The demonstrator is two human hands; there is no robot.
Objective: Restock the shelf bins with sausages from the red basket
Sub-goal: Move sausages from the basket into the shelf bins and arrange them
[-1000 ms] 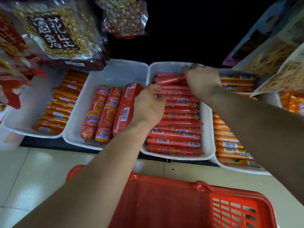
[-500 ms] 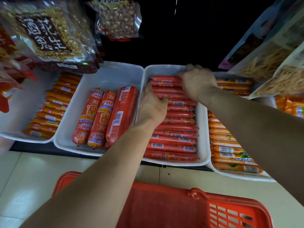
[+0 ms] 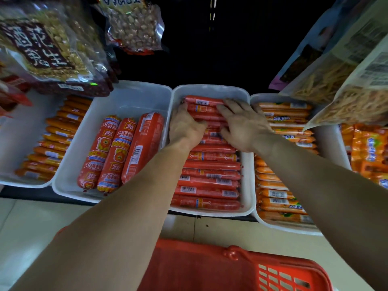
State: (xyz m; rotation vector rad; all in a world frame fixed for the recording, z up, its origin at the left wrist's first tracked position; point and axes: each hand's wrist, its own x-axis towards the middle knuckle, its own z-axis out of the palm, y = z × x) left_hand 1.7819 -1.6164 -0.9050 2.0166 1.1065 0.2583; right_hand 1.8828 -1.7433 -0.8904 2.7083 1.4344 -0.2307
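Both hands lie palm down on the thin red sausages (image 3: 210, 181) stacked crosswise in the middle white bin (image 3: 210, 90): the left hand (image 3: 185, 127) rests on the pile's left end with its fingers reaching toward the back, and the right hand (image 3: 243, 124) lies beside it with fingers spread flat over the upper rows, neither one pinching anything. A second ago the left hand sat at the rim between this bin and its neighbour while the right worked alone at the back; now the two have come together over the far rows, which looks like pressing and squaring the stack so this bin can be counted as filled. To the left, a wider bin (image 3: 130, 95) holds only three fat sausages (image 3: 119, 152) and much bare floor, so it seems the next to need stock. Orange sausages fill the far-left bin (image 3: 12, 179) and the bin on the right (image 3: 283, 224). Below, the red basket (image 3: 241, 267) stands on the tiled floor, but its inside is cut off by the frame and the forearms, so what remains in it cannot be told. Hanging snack bags (image 3: 48, 49) cover the back of the far-left bin.
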